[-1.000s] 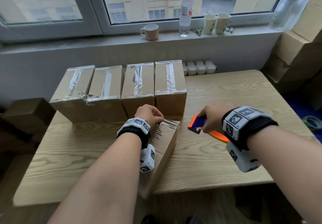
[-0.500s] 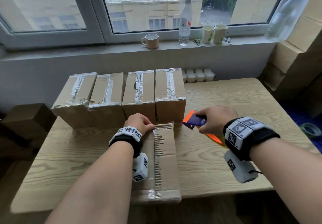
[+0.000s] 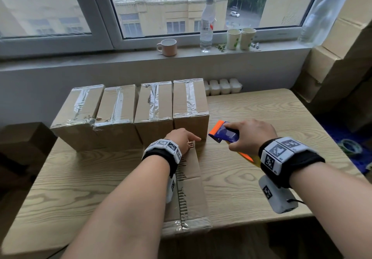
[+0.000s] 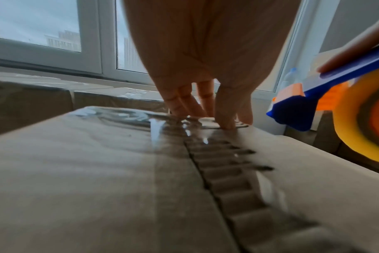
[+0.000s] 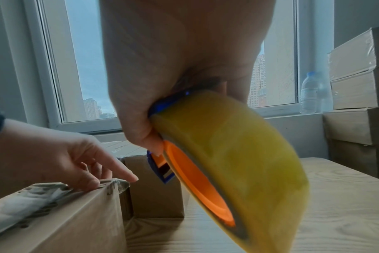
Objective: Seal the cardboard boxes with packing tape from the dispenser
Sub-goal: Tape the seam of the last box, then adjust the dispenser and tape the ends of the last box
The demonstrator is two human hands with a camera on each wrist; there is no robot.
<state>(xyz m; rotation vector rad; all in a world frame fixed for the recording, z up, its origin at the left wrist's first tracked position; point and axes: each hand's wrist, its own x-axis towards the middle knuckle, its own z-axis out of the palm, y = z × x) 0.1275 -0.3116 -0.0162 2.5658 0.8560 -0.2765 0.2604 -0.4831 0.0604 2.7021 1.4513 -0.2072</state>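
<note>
Five cardboard boxes [image 3: 189, 188] sit on the table, one tape dispenser [image 3: 225, 133], two paper cups [image 3: 233, 39], one mug [image 3: 168, 47].

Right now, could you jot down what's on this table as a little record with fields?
box in front: one cardboard box lying flat, tape along its seam
left hand: fingers pressing tape down at the box's far end
right hand: holding the tape dispenser above the table
back row: four taped boxes side by side
windowsill: mug, bottle, two paper cups
</note>
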